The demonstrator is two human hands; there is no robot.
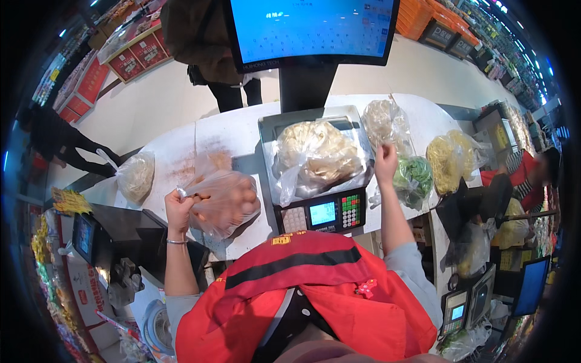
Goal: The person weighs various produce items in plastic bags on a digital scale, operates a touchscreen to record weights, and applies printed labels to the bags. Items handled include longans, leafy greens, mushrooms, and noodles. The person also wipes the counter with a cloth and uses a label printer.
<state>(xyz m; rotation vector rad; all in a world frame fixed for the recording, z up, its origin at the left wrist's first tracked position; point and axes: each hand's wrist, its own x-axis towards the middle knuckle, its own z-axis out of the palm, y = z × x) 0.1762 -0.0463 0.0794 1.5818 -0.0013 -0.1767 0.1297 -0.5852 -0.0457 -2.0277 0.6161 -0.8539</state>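
Observation:
My left hand (178, 209) is closed around the gathered neck of a thin plastic bag of brown eggs (233, 199), which rests on the white counter (181, 136). To its right, a tied bag of pale, flat food pieces (317, 147) lies on the metal pan of a weighing scale (320, 213) with a lit display. My right hand (386, 163) is beyond the scale's right side, fingers drawn together at the lower edge of a clear bag of pale food (386, 120). Whether they grip its plastic is unclear. A bag of green leafy vegetables (412, 179) lies just beside that wrist.
A monitor (313, 29) rises on a black post behind the scale. Bags of yellowish noodle-like food (447, 161) lie at the counter's right, another pale bag (137, 177) at its left. One person (195, 41) stands across the counter; another (529, 177) is at right.

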